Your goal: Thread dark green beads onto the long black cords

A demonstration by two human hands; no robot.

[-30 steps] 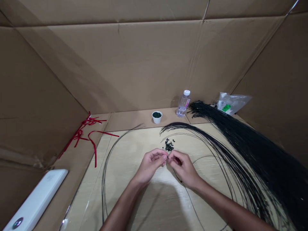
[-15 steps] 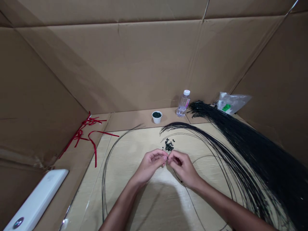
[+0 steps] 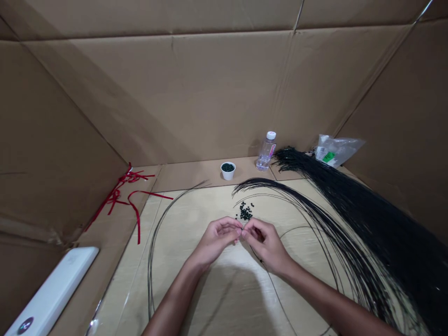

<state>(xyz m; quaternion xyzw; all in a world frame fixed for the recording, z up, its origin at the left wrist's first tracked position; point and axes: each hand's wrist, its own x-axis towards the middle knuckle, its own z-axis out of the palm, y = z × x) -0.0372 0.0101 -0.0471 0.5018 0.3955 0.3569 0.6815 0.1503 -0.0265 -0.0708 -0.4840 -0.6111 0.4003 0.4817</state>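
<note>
Dark beads (image 3: 245,213), loose pile, blk strands (image 3: 315,212) beside, L hand (image 3: 217,238), R hand (image 3: 266,245), grips pinched shut, item unclear

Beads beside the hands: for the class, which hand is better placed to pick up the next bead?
Probably the right hand: its fingers sit just below the beads, while the left hand lies further left of the pile.

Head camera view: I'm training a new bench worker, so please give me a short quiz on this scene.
1. True or false: in this view, the white cup stands left of the plastic water bottle.
2. What lies scattered just beyond the left hand and right hand? A) coins B) dark beads C) paper clips
3. Which hand is nearer the thick bundle of black strands?

Key: 1 true; 2 B; 3 right hand.
</note>
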